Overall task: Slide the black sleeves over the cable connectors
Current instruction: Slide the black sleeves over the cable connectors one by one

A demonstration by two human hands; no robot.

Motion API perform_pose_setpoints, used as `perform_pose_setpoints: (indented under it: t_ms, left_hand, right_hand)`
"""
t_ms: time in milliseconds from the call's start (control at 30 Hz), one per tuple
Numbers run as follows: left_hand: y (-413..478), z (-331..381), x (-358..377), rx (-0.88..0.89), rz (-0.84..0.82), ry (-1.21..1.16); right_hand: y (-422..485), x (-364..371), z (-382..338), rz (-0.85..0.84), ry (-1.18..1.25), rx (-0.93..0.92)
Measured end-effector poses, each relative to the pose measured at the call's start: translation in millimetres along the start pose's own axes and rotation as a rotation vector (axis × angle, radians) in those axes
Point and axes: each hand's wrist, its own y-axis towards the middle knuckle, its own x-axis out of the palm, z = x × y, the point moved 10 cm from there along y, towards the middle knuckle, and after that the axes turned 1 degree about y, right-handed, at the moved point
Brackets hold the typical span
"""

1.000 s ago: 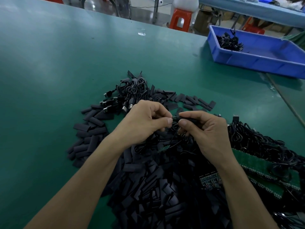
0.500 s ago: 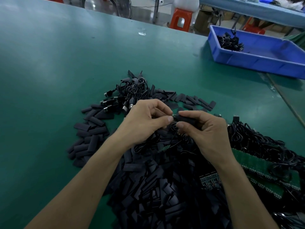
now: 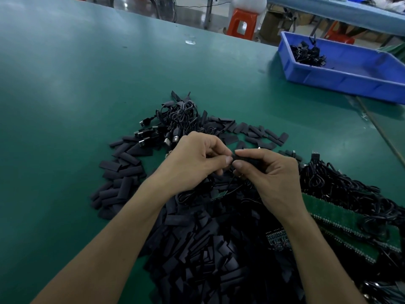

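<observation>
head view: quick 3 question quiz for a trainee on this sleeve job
1. True or false: the blue bin holds black cables.
2. What does the right hand pinch? A a black sleeve; B a screwdriver; C a roll of tape.
3. Fill in: the left hand meets the right one above a pile of loose sleeves on a ___ table.

Key: 1 true; 2 A; 3 green.
</observation>
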Motion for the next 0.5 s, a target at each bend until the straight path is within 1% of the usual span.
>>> perform_pose_setpoints:
  t_ms: [167, 300, 367, 500]
  left_hand:
    - [0, 1, -1, 0.002, -0.009, -0.050]
    - [0, 2, 3, 0.002, -0.035, -0.058]
    - [-1, 3, 3, 0.003, -0.034, -0.055]
    - [-1, 5, 4, 0.019, -0.008, -0.051]
  right_hand:
    - [2, 1, 0, 0.012, -0.005, 0.009]
    - [2, -5, 4, 0.056, -0.020, 0.037]
    - [0, -10, 8, 0.126, 0.000, 0.060]
    - [-9, -24, 16, 0.354, 0.116, 0.100]
